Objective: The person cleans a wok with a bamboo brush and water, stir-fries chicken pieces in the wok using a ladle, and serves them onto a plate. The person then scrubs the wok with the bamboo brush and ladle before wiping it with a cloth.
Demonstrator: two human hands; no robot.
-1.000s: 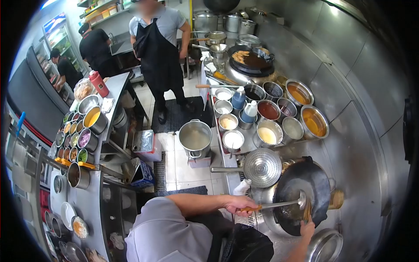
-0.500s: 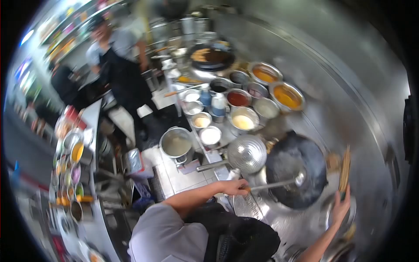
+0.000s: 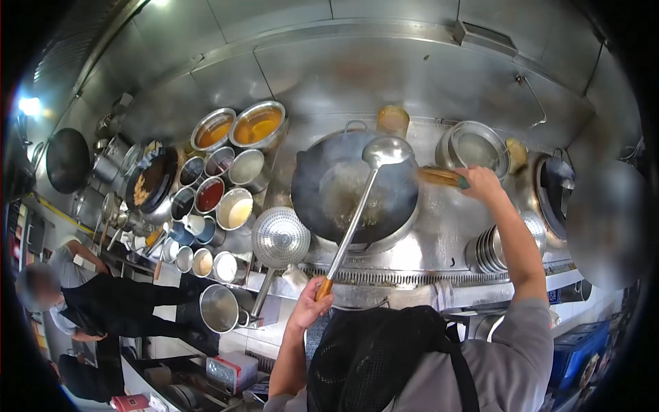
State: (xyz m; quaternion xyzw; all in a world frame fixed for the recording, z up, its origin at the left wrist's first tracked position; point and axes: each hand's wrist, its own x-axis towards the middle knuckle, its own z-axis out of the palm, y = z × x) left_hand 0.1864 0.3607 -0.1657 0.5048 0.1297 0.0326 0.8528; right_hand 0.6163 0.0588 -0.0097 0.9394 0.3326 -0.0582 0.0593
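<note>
Head view: strainer (image 3: 280, 237) and sauce pots (image 3: 209, 197) sit left of the wok (image 3: 309, 184).

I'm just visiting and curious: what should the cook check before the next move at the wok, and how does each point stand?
1. Ladle held by its wooden handle in the left hand: ok.
2. Stick brush held in the right hand: ok.
3. Strainer clear of the wok's middle: ok, it lies to one side.
4. Wok bottom bare: not ok, a murky, flecked patch shows there.
5. Flame beneath lit or off: cannot tell, the wok hides it.
</note>
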